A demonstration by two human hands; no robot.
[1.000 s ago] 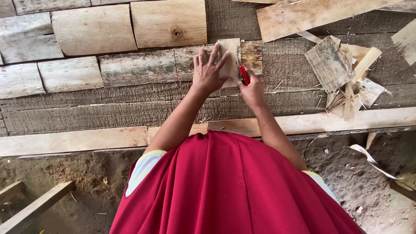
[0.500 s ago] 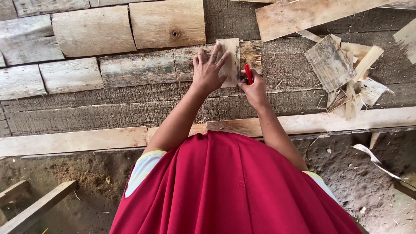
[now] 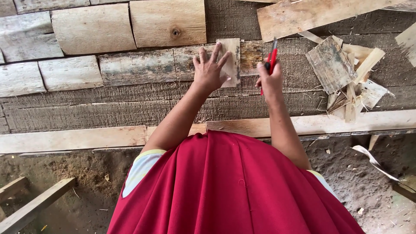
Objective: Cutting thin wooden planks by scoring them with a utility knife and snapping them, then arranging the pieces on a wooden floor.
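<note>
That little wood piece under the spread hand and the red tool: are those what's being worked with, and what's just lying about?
In use:
- small wood piece, pressed flat by the left hand
- red-handled tool, in the right hand

Lying about:
- pile of wood scraps
- row of larger wood pieces
- long plank

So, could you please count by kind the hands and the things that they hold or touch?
Hands: 2 (left hand flat on the wood, right hand in a closed grip)
Red knife, in the right hand: 1
Pale wood piece, under the left hand: 1
Total: 4
</note>
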